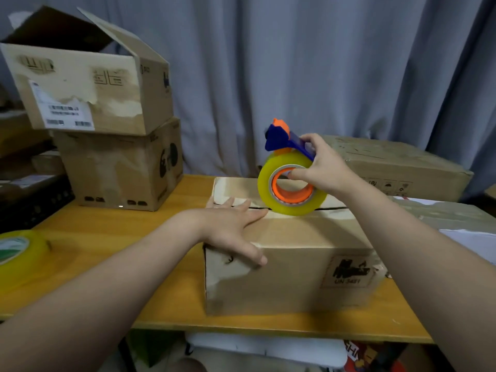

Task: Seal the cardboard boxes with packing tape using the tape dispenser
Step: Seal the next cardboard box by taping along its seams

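Both arms (107, 304) reach in from 6 o'clock over the wooden surface (107, 264). At the centre stands one closed box (295, 269), its top seam running from 9 to 3 o'clock. The left hand (233, 232) lies flat on the box's 9 o'clock end, fingers spread along the top and thumb hooked over the near edge. The right hand (324, 167) grips the one dispenser (279, 135), blue and orange, fingers pinching its handle with the thumb in the core. Its yellow roll (292, 205) touches the seam and hides the middle of it.

At 10 o'clock two boxes form a stack (120, 167); the upper one (88, 84) sits tilted with its flaps open. At 2 o'clock a long box (397, 167) lies partly behind the right hand. At 3 o'clock lies something flat and taped, perhaps a fifth box (456, 216); it is cut off by the frame. A spare roll (18, 253) lies at 8 o'clock, making two rolls in all. A grey curtain (295, 63) hangs at 12 o'clock.
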